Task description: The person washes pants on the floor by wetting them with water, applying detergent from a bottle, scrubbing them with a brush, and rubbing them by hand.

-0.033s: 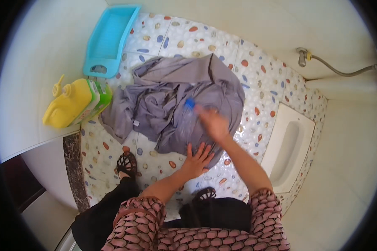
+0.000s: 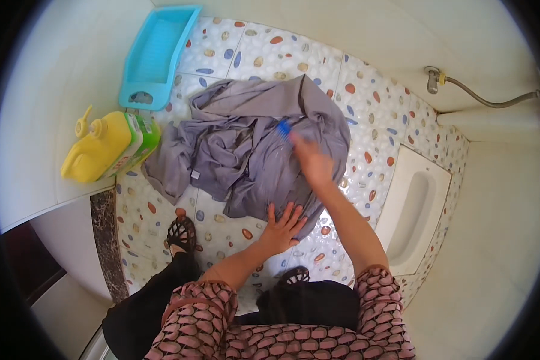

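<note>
A wet-looking grey-purple cloth [image 2: 222,150], maybe a garment, lies bunched and creased on the tiled floor before me. My right hand [image 2: 313,165] is closed around a blue brush [image 2: 283,128], whose head rests against the middle of the cloth. Motion blurs the fingers a little and most of the brush's handle is hidden by them. Spread flat, my left hand [image 2: 282,230] presses on the cloth's near edge and holds nothing. A small white tag [image 2: 195,175] shows on the cloth's left part.
To the left stands a yellow jug with a green label [image 2: 126,147]. Behind it a turquoise washboard basin [image 2: 156,51] leans by the wall. A squat toilet [image 2: 415,204] is set into the floor at right, with a wall tap and hose [image 2: 433,81] beyond. My sandalled feet [image 2: 181,234] are close by.
The brush and my right hand have moved away from me and slightly right across the cloth. My left hand stays in place.
</note>
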Demonstrator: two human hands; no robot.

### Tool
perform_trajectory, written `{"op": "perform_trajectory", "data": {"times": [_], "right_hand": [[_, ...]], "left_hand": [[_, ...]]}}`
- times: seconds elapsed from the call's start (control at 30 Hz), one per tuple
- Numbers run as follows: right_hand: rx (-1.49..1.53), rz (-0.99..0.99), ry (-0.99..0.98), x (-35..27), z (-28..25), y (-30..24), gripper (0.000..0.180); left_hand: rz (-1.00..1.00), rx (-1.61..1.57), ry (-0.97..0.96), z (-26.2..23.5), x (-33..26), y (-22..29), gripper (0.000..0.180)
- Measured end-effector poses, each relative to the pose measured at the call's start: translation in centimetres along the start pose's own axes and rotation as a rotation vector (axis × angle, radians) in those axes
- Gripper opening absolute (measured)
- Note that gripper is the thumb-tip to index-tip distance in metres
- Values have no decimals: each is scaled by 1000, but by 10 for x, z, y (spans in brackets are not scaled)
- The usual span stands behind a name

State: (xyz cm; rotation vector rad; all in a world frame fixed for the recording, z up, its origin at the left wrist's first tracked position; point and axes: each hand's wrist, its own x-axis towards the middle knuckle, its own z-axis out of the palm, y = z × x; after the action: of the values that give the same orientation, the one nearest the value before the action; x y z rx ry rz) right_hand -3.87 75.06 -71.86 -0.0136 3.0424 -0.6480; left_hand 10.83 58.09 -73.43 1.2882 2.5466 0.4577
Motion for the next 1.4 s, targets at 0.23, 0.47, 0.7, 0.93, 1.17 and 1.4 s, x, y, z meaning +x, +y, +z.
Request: {"op": "perform_trajectory", "data": {"times": [0.23,0.47,0.7,0.93,1.17,1.4], "right_hand": [[264,-19,401,80,-72,-39,45],[190,55,66,111,0,-37,52],[1185,550,-268,52,-80,-44,16],[1424,216,834,86,-233,-21,7],[1077,592,286,-10,-97,78,34],[393,352,271,-97,20,48,50]], "left_hand": [[-24,-43,2,-2,-7,-6,86],[-10,-69,29,5,-4,-2,87],[-13,-64,19,8,-8,-3,86],[1,-40,24,3,-11,-8,83],[31,299,-45,-14,3,-3,67],[-217,-264,298,-82,84,-41,29]]}}
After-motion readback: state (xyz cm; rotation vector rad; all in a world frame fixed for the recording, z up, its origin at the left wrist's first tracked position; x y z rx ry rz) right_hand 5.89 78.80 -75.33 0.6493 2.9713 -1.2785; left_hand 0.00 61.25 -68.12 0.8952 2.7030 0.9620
